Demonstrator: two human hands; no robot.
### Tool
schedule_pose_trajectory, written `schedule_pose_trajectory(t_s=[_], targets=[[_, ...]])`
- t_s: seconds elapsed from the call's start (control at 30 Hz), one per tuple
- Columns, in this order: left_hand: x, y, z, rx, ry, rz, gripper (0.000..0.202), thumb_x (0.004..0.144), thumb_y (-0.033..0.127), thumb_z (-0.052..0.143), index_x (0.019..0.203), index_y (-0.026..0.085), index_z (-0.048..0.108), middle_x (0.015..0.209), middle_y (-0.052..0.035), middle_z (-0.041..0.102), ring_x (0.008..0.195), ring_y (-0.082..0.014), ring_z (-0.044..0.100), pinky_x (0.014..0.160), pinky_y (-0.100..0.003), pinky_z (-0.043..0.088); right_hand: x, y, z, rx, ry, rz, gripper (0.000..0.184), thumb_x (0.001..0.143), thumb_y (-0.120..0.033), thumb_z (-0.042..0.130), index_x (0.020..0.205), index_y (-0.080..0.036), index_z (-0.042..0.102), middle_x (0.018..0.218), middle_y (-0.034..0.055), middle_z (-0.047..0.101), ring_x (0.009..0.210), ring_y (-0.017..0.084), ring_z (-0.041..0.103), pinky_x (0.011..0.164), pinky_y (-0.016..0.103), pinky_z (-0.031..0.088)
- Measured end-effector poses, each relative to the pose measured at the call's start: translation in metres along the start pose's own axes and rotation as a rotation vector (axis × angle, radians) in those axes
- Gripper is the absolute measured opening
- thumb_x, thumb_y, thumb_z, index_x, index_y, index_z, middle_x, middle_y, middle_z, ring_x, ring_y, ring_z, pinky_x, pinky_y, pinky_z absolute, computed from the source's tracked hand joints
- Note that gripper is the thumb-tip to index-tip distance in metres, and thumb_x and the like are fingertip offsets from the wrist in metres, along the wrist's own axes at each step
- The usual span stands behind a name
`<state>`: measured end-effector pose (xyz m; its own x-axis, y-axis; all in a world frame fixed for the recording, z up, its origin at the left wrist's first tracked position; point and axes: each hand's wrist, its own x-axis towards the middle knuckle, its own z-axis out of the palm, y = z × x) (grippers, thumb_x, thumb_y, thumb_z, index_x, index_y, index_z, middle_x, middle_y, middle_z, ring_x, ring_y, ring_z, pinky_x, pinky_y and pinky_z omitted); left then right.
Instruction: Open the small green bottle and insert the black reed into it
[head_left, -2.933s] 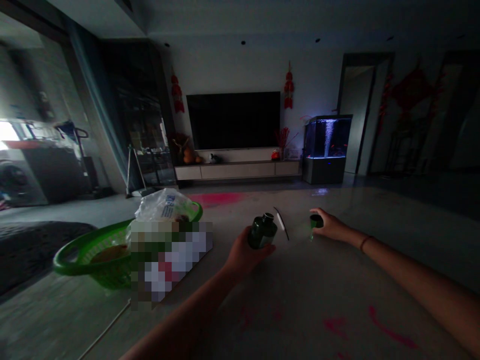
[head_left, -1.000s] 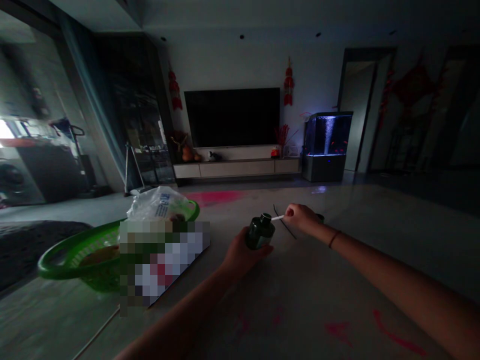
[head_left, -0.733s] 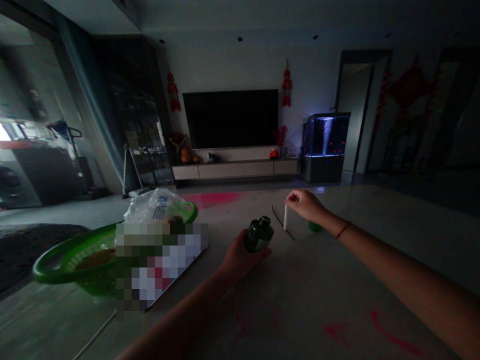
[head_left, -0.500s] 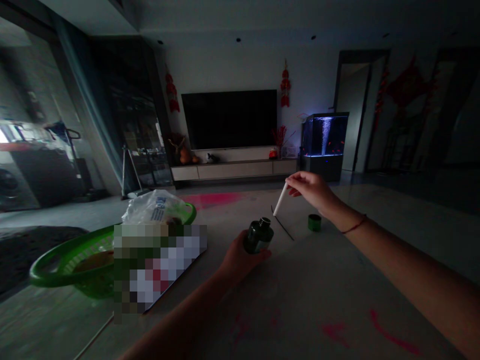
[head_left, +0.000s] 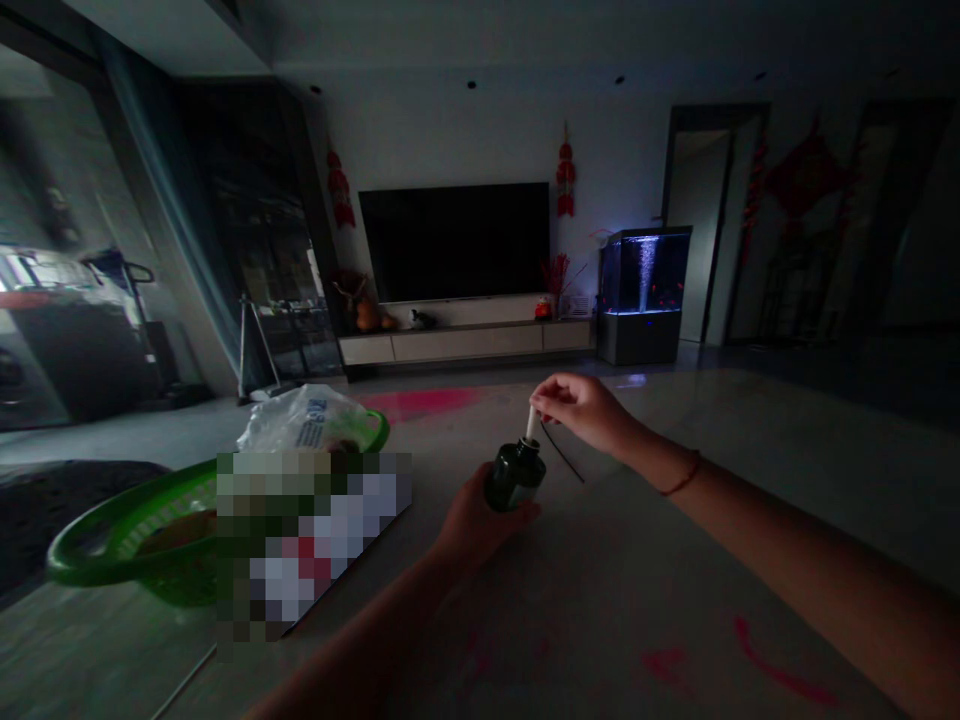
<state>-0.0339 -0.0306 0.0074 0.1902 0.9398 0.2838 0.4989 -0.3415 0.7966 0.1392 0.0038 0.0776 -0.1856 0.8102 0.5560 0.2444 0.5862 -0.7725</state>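
My left hand (head_left: 480, 515) is wrapped round a dark green bottle (head_left: 516, 472) with a pale label, standing on the table with its mouth uncovered. Between the pinched fingertips of my right hand (head_left: 574, 405) is a slim white stick (head_left: 532, 423). Its lower end is at the bottle's mouth, seemingly just inside the neck. A thin black cord or strand (head_left: 564, 455) lies on the table to the right of the bottle. The small green cap is out of sight, probably behind my right wrist or forearm.
At left sits a green plastic basket (head_left: 97, 570) holding a clear plastic bag (head_left: 300, 420). A blurred-out flat item (head_left: 337, 540) leans by it. Pink stains mark the tabletop (head_left: 600, 590). Beyond are a television (head_left: 457, 243) and a lit fish tank (head_left: 645, 275).
My right hand has moved left and down, bringing the white stick from beside the bottle to its mouth. The green cap has gone from view. My left hand still grips the bottle.
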Motion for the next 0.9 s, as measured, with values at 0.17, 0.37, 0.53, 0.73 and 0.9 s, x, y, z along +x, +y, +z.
schedule_pose_trajectory(t_s=[0.17, 0.37, 0.53, 0.73, 0.9], targets=[[0.000, 0.001, 0.000, 0.037, 0.018, 0.003, 0.049, 0.056, 0.036, 0.067, 0.096, 0.014, 0.050, 0.081, -0.0048, 0.061, 0.072, -0.0180, 0.056, 0.060, -0.026, 0.041, -0.005, 0.004, 0.009, -0.113, -0.070, -0.038, 0.014, 0.071, -0.028, 0.056, 0.073, -0.015, 0.057, 0.071, 0.0031, 0.061, 0.065, 0.011, 0.055, 0.062, 0.025, 0.043], [-0.001, 0.004, -0.001, 0.014, 0.046, 0.008, 0.047, 0.057, 0.036, 0.067, 0.096, 0.015, 0.050, 0.079, -0.0027, 0.061, 0.071, -0.0167, 0.055, 0.059, -0.025, 0.040, -0.009, 0.006, 0.014, -0.164, -0.128, -0.017, 0.012, 0.070, -0.027, 0.057, 0.073, -0.015, 0.058, 0.073, 0.0031, 0.062, 0.065, 0.011, 0.055, 0.062, 0.024, 0.043], [-0.001, 0.006, -0.001, -0.002, 0.057, -0.010, 0.047, 0.055, 0.035, 0.067, 0.094, 0.015, 0.051, 0.079, -0.0029, 0.062, 0.071, -0.0172, 0.056, 0.060, -0.026, 0.041, -0.010, 0.008, 0.015, -0.156, -0.145, -0.012, 0.014, 0.070, -0.028, 0.057, 0.075, -0.015, 0.059, 0.073, 0.0030, 0.063, 0.066, 0.011, 0.056, 0.061, 0.024, 0.044], [-0.001, 0.004, -0.001, -0.025, 0.056, 0.006, 0.046, 0.056, 0.036, 0.067, 0.094, 0.015, 0.051, 0.077, -0.0017, 0.061, 0.070, -0.0166, 0.056, 0.060, -0.026, 0.040, -0.009, 0.009, 0.014, -0.148, -0.163, -0.009, 0.016, 0.071, -0.029, 0.056, 0.077, -0.014, 0.060, 0.075, 0.0037, 0.063, 0.067, 0.011, 0.056, 0.061, 0.024, 0.044], [0.000, 0.004, -0.001, -0.015, 0.062, 0.006, 0.043, 0.056, 0.035, 0.067, 0.091, 0.015, 0.051, 0.077, -0.0023, 0.061, 0.070, -0.0165, 0.056, 0.060, -0.026, 0.041, -0.007, 0.009, 0.014, -0.120, -0.165, -0.007, 0.014, 0.071, -0.027, 0.056, 0.076, -0.015, 0.059, 0.074, 0.0031, 0.063, 0.066, 0.011, 0.056, 0.061, 0.024, 0.045]])
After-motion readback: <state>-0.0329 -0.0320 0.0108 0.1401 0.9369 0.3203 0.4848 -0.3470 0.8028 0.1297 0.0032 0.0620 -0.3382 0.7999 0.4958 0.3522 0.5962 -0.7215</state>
